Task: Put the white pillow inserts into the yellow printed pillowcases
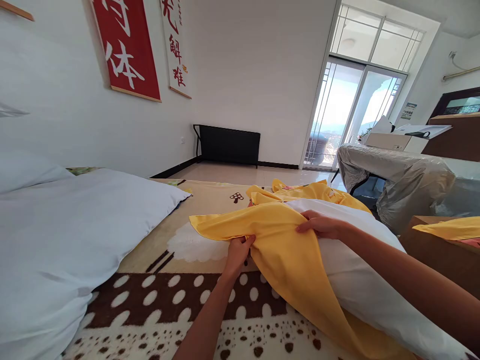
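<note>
A yellow pillowcase (285, 250) lies draped along the near-left side of a white pillow (348, 270), with one flap stretched out to the left. My left hand (239, 252) is closed in a pinch on the edge of that flap, above the patterned blanket. My right hand (318, 224) grips the fabric higher up, thumb and fingers closed on it, resting against the pillow's top. More yellow fabric (315, 192) is bunched behind the pillow. Folds hide what lies under the pillowcase.
Large white pillows (93, 240) fill the left. Under everything spreads a brown-and-cream blanket (150, 300). At right, a cardboard box (442, 255) carries more yellow cloth (453, 228). Behind stand a plastic-covered table (408, 175) and a black folded panel (228, 145) by the wall.
</note>
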{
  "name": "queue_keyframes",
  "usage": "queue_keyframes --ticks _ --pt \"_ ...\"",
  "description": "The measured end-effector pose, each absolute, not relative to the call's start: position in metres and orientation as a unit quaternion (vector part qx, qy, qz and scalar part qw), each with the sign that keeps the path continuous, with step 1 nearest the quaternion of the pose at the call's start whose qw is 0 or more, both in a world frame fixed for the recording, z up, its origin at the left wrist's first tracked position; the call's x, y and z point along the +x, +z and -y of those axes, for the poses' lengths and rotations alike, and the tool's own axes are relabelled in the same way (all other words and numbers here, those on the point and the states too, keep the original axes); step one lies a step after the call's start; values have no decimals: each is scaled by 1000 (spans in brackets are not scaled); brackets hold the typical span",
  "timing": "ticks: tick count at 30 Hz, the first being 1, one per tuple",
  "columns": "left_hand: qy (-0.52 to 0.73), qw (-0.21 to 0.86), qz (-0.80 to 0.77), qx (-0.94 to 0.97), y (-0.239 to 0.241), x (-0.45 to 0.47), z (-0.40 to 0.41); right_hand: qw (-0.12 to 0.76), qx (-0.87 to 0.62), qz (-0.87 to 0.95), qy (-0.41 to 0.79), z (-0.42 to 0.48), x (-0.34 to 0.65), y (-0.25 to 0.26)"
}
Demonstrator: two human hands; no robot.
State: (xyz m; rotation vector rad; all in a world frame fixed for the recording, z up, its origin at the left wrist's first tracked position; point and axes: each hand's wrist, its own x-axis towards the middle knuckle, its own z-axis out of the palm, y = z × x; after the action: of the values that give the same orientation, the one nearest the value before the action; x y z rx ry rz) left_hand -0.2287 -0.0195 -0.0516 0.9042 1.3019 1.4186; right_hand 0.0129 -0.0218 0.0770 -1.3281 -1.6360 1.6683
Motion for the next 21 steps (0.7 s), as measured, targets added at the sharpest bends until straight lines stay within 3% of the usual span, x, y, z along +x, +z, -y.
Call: queue_keyframes --ticks 5,11,17,21 --pt "654 531 -479 249 -45 -211 26 294 -468 550 626 50 13 68" --pt "702 504 -471 175 -47 -187 36 128 -430 666 596 77 14 50" --pt "531 594 -501 339 -43 -225 35 220 -477 734 431 67 13 40" --pt "412 651 -486 413 -42 -245 36 234 -472 640 559 67 7 29"
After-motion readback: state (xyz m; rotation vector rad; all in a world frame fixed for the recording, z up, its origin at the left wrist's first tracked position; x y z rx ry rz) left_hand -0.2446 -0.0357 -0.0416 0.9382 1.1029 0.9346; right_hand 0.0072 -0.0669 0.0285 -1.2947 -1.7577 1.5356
